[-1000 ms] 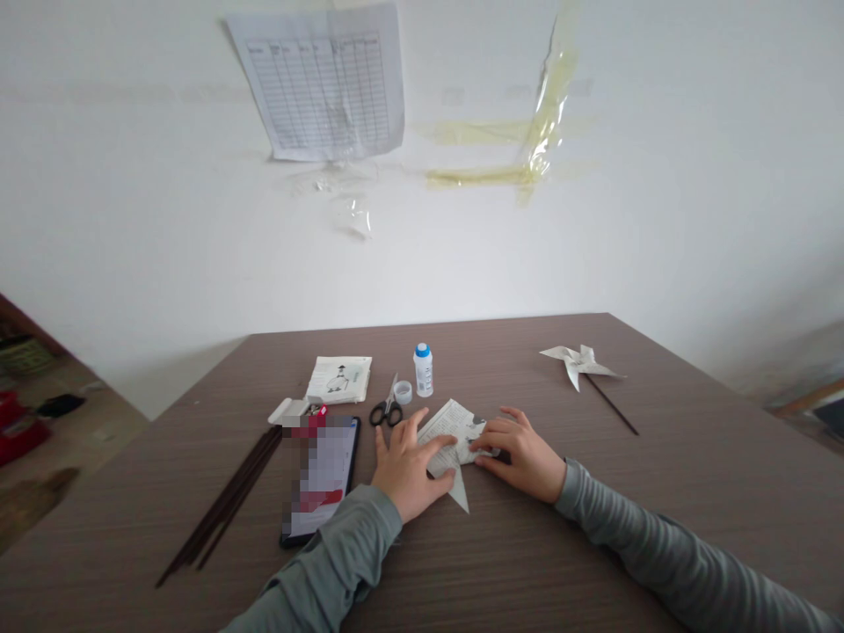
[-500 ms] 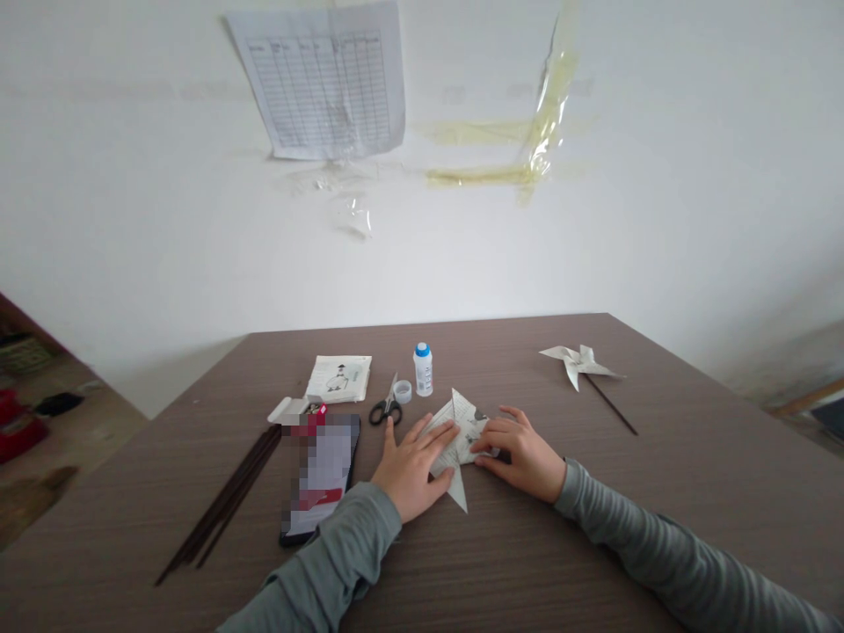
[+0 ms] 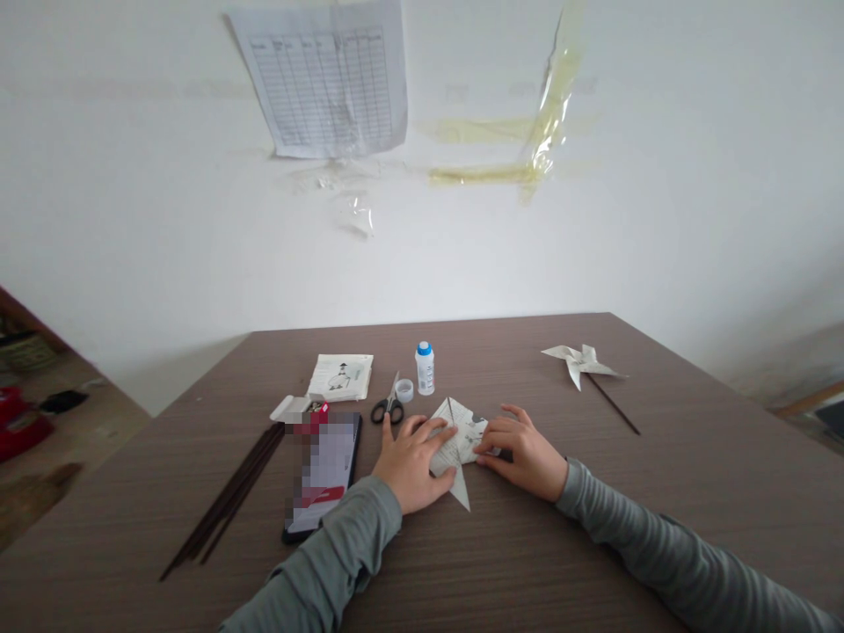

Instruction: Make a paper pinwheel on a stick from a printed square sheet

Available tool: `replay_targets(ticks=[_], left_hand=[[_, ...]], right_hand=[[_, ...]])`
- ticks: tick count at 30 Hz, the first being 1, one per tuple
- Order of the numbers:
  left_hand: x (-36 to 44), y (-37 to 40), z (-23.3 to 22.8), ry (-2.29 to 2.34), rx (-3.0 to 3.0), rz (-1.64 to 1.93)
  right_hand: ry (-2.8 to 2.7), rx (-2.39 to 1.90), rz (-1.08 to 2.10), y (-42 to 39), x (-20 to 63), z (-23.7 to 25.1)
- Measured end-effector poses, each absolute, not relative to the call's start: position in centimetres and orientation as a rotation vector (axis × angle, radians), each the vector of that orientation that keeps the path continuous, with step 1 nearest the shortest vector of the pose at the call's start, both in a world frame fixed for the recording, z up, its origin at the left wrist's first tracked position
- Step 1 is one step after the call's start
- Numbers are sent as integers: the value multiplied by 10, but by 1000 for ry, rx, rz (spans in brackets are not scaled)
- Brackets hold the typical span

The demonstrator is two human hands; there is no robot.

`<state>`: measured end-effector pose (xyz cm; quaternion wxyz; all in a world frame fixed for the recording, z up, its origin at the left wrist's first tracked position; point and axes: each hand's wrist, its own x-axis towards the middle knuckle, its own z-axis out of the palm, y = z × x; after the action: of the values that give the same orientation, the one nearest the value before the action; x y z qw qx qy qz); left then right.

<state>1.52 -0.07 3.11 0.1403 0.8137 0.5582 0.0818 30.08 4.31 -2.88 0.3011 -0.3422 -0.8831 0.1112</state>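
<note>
A sheet of printed paper (image 3: 456, 446), partly cut and folded with pointed corners, lies on the table between my hands. My left hand (image 3: 414, 462) rests on its left side with fingers spread and slightly bent, pressing it down. At the paper's right edge, my right hand (image 3: 520, 453) pinches a folded part between thumb and fingers; the exact grip is partly hidden. Just behind the left hand are black-handled scissors (image 3: 388, 410), a small clear round tape roll or lid (image 3: 404, 390) and a white bottle with a blue cap (image 3: 425, 369).
A paper pinwheel on a dark stick (image 3: 581, 362) lies at the back right. Left are a stack of printed paper (image 3: 340, 378), a small opened box (image 3: 300, 411), a phone (image 3: 326, 475) and several dark sticks (image 3: 230, 497). A wall (image 3: 501, 255) rises behind the table.
The paper's upper pointed corner has come down, and its outline there is blunter. My left fingers have bent a little more. My right hand keeps nearly the same place.
</note>
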Motion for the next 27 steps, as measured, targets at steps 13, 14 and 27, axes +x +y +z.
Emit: replay_targets(ticks=[13, 14, 27], left_hand=[[11, 1, 22, 1624, 2400, 108], [11, 1, 20, 1621, 2410, 110], [6, -3, 9, 1555, 2436, 373]], right_hand=[[-2400, -1015, 420, 43, 301, -22], [-2401, -1020, 438, 42, 301, -21], [-2371, -1057, 377, 41, 292, -3]])
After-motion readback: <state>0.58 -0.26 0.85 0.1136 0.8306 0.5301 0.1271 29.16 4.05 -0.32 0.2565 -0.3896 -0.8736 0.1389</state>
